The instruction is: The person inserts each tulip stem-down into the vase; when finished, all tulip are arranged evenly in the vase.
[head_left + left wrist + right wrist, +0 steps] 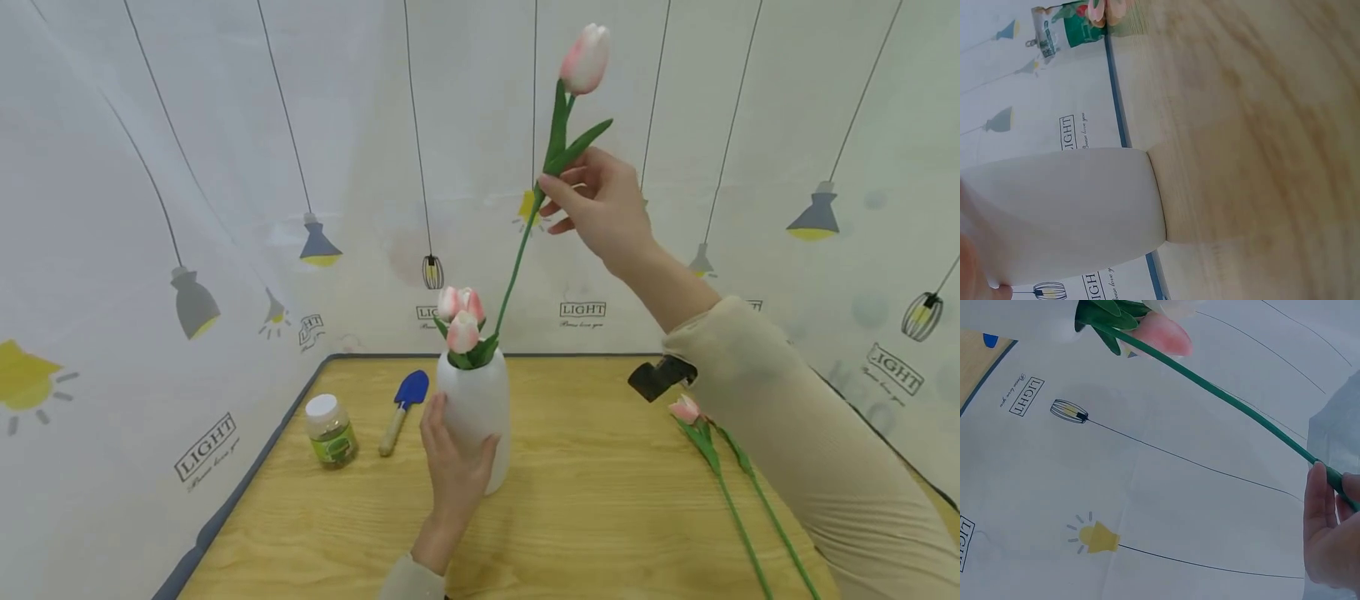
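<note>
My right hand [600, 208] pinches a pink-and-white tulip [587, 60] by its green stem, just under the leaves. The stem slants down to the left, and its lower end meets the mouth of a white vase [480, 400]; how far it reaches inside is hidden. Several pink tulips [462, 332] stand bunched in the vase. With thumb and fingers spread around its lower front, my left hand [456, 467] holds the upright vase. In the right wrist view the green stem [1229, 400] runs from the fingers to the leaves at the vase.
Left of the vase lie a small trowel [405, 408] with a blue blade and a lidded jar [331, 432]. Two loose tulips [705, 442] rest at the table's right, partly under my right sleeve. A green-and-white bag [1069, 26] shows in the left wrist view. Printed cloth [360, 167] surrounds the table.
</note>
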The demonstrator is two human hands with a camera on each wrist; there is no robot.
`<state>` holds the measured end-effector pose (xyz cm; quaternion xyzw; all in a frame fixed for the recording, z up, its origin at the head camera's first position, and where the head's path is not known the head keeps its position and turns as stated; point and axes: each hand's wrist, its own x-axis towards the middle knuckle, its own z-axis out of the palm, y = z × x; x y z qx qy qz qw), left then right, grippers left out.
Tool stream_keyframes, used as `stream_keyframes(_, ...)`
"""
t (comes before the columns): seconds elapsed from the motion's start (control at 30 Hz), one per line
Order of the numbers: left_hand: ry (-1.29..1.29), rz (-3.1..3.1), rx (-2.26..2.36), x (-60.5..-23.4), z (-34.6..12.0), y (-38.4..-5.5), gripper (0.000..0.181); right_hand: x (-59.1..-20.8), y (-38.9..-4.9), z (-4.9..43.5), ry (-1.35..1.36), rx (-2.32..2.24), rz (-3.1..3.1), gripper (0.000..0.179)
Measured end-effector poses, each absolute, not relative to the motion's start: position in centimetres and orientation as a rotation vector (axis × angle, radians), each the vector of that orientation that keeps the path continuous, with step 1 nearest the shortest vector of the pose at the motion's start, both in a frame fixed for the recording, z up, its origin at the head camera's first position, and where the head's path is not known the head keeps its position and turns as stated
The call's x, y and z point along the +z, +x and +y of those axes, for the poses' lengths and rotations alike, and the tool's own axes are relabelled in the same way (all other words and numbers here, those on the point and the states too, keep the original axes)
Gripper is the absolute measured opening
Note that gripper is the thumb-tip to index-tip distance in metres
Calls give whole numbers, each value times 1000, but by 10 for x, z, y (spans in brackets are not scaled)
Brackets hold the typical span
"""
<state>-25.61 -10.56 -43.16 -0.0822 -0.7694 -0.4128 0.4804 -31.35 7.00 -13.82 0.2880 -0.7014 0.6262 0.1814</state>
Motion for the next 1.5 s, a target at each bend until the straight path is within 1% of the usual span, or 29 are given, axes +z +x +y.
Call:
stream_keyframes(0.2, -182, -1876, -999, -434, -106, -256, 88, -161, -323, 62, 856, 1752, -2020, 19)
stream_keyframes(0.5, -169, -1881, -1017, -433, -105, -258, 87, -218, -333, 43, 818, 1624, -2305, 22)
stream_keyframes(0.67, -162, -1899, -1043, -434, -105, -257, 87, -251, -336, 35, 790, 1663, -2452, 25)
stream_keyframes(0.8, -171, -1892, -1045, -436, -105, -258, 87, -268, -337, 32, 770, 1737, -2478, 26)
stream_keyframes(0.97, -177, -1890, -1020, -433, -105, -258, 87, -277, -338, 28, 743, 1767, -2481, 26)
stream_keyframes(1.23, -177, -1900, -1016, -433, -105, -258, 88, -279, -335, 26, 776, 1692, -2547, 27)
stream_keyframes(1.5, -181, -1902, -1008, -433, -105, -258, 88, -282, -333, 27, 718, 1679, -2561, 29)
